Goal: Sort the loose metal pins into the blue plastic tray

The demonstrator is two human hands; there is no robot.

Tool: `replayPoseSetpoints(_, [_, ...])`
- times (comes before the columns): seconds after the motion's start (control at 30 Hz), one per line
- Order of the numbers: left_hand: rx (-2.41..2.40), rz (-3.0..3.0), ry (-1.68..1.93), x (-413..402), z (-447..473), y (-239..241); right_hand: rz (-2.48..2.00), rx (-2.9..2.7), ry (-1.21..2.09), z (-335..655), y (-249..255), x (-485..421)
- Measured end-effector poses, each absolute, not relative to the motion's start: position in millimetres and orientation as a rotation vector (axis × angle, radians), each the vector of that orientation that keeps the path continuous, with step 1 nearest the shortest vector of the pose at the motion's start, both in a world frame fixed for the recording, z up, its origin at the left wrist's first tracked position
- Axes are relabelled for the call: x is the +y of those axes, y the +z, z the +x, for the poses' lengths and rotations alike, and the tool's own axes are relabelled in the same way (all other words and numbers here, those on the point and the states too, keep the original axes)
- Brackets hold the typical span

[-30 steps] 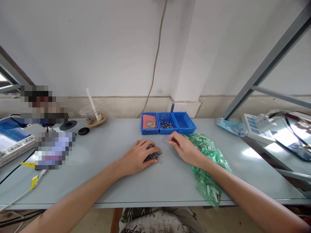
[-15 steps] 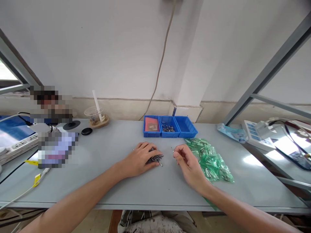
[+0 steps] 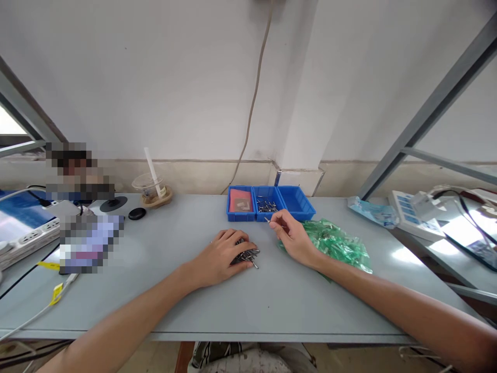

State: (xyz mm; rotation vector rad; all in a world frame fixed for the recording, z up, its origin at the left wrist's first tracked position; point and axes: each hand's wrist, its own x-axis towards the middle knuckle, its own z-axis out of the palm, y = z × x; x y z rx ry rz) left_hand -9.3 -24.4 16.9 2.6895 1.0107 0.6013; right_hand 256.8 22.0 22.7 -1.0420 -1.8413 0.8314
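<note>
My left hand (image 3: 223, 259) lies cupped over a pile of small dark metal pins (image 3: 248, 256) on the table, thumb and fingers apart around it; part of the pile is hidden under the palm. Between the thumb and fingertips of my right hand (image 3: 291, 235) is one small metal pin (image 3: 267, 219), its tip poking out to the left. That hand is raised just in front of the middle blue bin (image 3: 280, 215), which has several similar pins (image 3: 266, 205) in it.
The left blue bin (image 3: 241, 217) has a pink packet (image 3: 239, 194) in it; the right blue bin (image 3: 297, 201) adjoins the middle one. Green plastic bags (image 3: 345, 248) lie beside my right forearm. Farther left are a clear cup (image 3: 147, 181), a black disc (image 3: 137, 213) and a power strip (image 3: 34, 235).
My right hand has moved forward and slightly left, carrying the pin closer to the middle bin. My left hand has stayed over the pile.
</note>
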Motion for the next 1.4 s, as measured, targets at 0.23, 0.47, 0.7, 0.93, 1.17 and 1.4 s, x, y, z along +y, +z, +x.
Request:
replayPoseSetpoints(0.23, [0.994,2.691,0.607,-24,-9,17,-1.102,-1.588,1.192,246,34,12])
replayPoseSetpoints(0.47, [1.023,2.686,0.581,-23,-11,18,-1.028,-1.483,1.221,253,24,8])
replayPoseSetpoints(0.7, [1.064,2.684,0.592,-22,-12,17,-1.04,-1.491,1.103,255,19,7])
replayPoseSetpoints(0.93, [1.112,2.696,0.576,-20,-13,12,-1.094,-1.658,0.863,253,21,1])
replayPoseSetpoints(1.17, [1.117,2.687,0.574,-21,-11,13,-1.019,-1.644,1.062,250,25,3])
replayPoseSetpoints(1.4, [1.108,2.689,0.574,-20,-12,12,-0.921,-1.417,1.541,248,29,-1])
